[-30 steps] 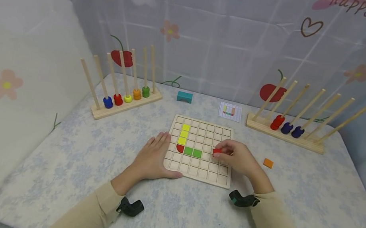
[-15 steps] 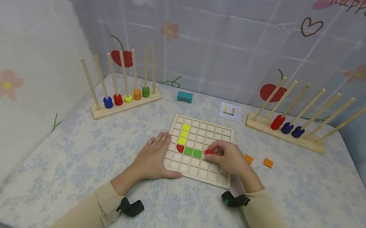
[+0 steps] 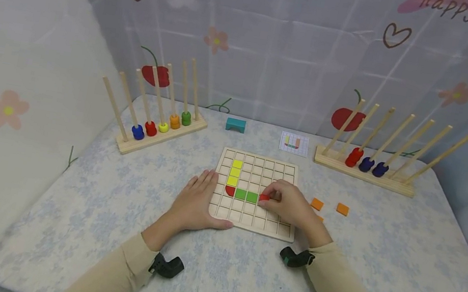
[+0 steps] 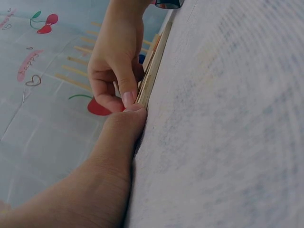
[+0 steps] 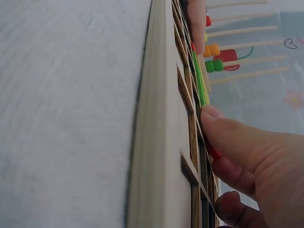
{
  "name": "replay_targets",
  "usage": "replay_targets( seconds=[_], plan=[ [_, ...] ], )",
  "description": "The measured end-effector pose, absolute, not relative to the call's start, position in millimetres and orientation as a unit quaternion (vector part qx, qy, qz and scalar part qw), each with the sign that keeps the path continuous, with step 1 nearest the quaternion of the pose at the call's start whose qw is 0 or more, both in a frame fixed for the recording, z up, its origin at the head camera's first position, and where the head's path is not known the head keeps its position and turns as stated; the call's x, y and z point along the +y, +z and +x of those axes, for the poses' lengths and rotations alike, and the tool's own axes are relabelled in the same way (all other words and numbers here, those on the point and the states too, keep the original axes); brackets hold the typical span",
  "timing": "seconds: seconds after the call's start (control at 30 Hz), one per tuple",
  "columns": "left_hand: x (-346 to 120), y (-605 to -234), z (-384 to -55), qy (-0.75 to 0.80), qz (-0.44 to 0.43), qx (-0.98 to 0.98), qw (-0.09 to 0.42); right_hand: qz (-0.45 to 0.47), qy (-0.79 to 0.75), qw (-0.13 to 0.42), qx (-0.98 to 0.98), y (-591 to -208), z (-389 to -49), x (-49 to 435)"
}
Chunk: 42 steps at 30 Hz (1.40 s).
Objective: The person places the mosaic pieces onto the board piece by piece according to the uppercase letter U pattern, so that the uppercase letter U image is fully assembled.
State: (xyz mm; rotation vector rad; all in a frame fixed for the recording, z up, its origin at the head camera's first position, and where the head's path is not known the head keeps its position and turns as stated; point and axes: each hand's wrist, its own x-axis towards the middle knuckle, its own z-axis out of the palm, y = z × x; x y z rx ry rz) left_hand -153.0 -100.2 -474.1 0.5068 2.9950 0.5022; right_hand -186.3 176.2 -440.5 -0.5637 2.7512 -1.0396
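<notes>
A wooden grid board (image 3: 223, 212) lies flat on the table. Three yellow square tiles (image 3: 235, 172) form a column in it, a rounded red tile (image 3: 230, 191) sits below them, and two green tiles (image 3: 246, 196) follow to the right. My left hand (image 3: 192, 203) rests with straight fingers along the board's left edge, its thumb at the front edge. Between thumb and fingers my right hand (image 3: 291, 204) pinches another red tile (image 3: 264, 198) at the cell right of the green ones. In the right wrist view that red tile (image 5: 212, 149) sits low against the grid, partly hidden by the fingers.
Orange tiles (image 3: 342, 209) lie right of the board, one partly behind my right wrist. At the back are a pattern card (image 3: 294, 144), a teal block (image 3: 235, 125) and two peg racks with coloured beads, one left (image 3: 122, 145), one right (image 3: 325, 157).
My right hand has moved left across the board with the red tile, down to the cell beside the green tiles. More orange tiles show behind it. My left hand has stayed still.
</notes>
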Motion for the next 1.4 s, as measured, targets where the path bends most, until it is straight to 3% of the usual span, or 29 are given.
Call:
replay_targets(
  seconds=[0.77,1.4],
  plan=[
    [-99.4,-475.2,-149.9,0.166,0.167,0.971,0.033,-0.197,-0.339,0.08,0.917,-435.0,-178.7,183.6],
    [-99.8,-473.2,-151.9,0.169,0.171,0.971,0.022,-0.102,-0.309,0.047,0.944,-427.4,-177.3,263.8]
  ],
)
